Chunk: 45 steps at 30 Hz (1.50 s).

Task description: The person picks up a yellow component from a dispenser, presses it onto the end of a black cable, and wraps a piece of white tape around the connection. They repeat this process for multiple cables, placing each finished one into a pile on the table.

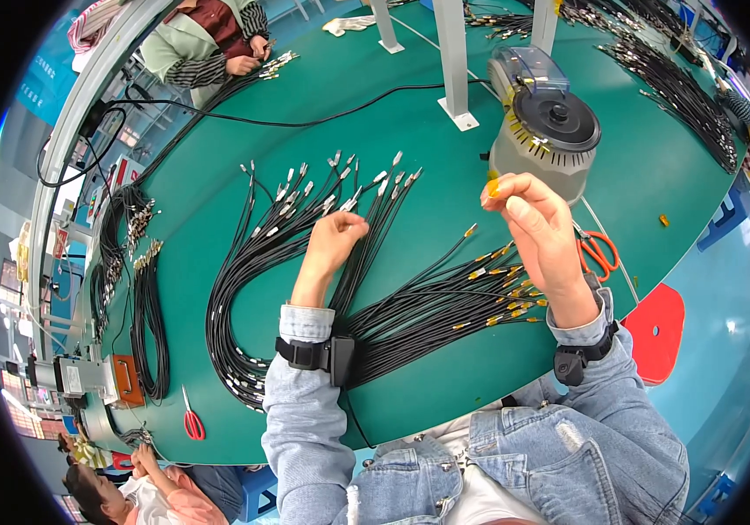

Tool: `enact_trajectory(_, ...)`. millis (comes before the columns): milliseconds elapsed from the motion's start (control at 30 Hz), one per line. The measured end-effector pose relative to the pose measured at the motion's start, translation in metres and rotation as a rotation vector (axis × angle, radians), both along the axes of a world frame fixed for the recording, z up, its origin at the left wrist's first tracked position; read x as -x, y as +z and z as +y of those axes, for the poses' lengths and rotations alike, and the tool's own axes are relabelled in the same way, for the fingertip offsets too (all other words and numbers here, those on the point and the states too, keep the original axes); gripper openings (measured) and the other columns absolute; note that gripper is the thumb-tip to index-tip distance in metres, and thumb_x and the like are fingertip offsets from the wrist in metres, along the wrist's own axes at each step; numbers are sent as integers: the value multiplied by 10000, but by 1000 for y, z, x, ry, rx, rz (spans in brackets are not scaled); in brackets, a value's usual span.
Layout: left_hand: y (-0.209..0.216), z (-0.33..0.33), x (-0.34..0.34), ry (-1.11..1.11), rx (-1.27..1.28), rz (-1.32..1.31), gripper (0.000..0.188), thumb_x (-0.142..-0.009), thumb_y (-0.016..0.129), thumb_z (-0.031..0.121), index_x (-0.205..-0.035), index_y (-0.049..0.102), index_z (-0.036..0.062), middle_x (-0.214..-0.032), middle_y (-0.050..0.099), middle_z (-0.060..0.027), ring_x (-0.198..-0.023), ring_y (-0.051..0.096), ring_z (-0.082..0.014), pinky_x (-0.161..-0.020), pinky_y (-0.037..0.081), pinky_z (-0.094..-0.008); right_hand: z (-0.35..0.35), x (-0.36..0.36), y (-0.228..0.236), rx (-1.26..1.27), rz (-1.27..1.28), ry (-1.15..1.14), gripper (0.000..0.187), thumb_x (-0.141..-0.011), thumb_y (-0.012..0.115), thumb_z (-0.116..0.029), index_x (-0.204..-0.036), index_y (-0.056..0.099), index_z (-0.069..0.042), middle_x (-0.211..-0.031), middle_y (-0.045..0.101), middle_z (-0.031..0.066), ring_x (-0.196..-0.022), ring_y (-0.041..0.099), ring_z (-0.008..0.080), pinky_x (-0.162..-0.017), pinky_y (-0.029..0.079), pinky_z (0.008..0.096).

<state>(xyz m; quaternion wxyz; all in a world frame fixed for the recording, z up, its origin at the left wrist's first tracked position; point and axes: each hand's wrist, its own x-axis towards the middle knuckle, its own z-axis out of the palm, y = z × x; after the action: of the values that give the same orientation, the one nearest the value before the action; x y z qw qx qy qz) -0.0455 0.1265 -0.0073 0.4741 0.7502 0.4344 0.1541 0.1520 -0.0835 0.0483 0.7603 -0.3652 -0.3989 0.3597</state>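
Note:
My right hand (539, 229) is raised beside a round tape dispenser (557, 109) with a black disc on top. Between its thumb and fingertips is a small piece of yellow tape (493, 185). More yellow pieces cling to the dispenser's near side. My left hand (336, 243) is closed, fingers curled, over the bundle of black cables (226, 280) that bends in a U on the green table. Whatever its fingers hold, if anything, is hidden. Silvery connectors (287, 197) tip the bundle's far ends; yellow-wrapped cable ends (506, 289) lie under my right wrist.
Orange-handled scissors (599, 254) lie right of my right hand, red-handled scissors (193, 423) at the front left. Metal posts (458, 79) rise from the green table (427, 201). Other cable bundles (149, 332) lie around. Co-workers sit at the far side (209, 52) and lower left (143, 490).

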Motion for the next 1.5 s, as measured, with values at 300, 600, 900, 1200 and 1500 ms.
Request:
enact_trajectory(300,54,-35,-51,-116,326,-403,172,-836,595,146,-935,584,6,-751,612,-27,-657,556,-80,-552,430,-209,-1,-1,-2,-13,-8,-16,180,-868,526,-143,-961,539,10,-969,539,102,-937,499,172,-871,374,308)
enact_trajectory(600,10,-7,-53,40,-800,-17,248,-842,589,146,-1062,601,32,-795,657,-45,-645,603,-104,-533,435,-224,2,0,-4,66,-10,-5,153,-866,531,-134,-927,546,6,-963,534,90,-939,500,166,-870,374,308)
enact_trajectory(900,58,-36,-61,53,-232,-498,154,-855,580,111,-968,648,31,-672,571,0,-567,480,-53,-501,378,-220,5,4,-9,100,-35,21,127,-843,563,-127,-855,531,-5,-937,520,80,-899,485,154,-841,373,294)
enact_trajectory(1200,64,-108,-51,-138,64,-548,190,-888,547,108,-1020,611,-12,-632,504,28,-547,416,-25,-485,329,-187,7,14,-11,61,-221,-8,117,-826,588,-92,-778,505,-24,-869,488,56,-865,470,148,-799,374,293)
enact_trajectory(1500,65,-120,-44,-104,311,-610,187,-892,541,98,-1026,612,-10,-608,456,71,-512,345,2,-440,239,-180,11,20,-15,50,-311,-95,113,-829,584,-77,-765,506,-25,-859,496,64,-852,479,152,-785,379,301)
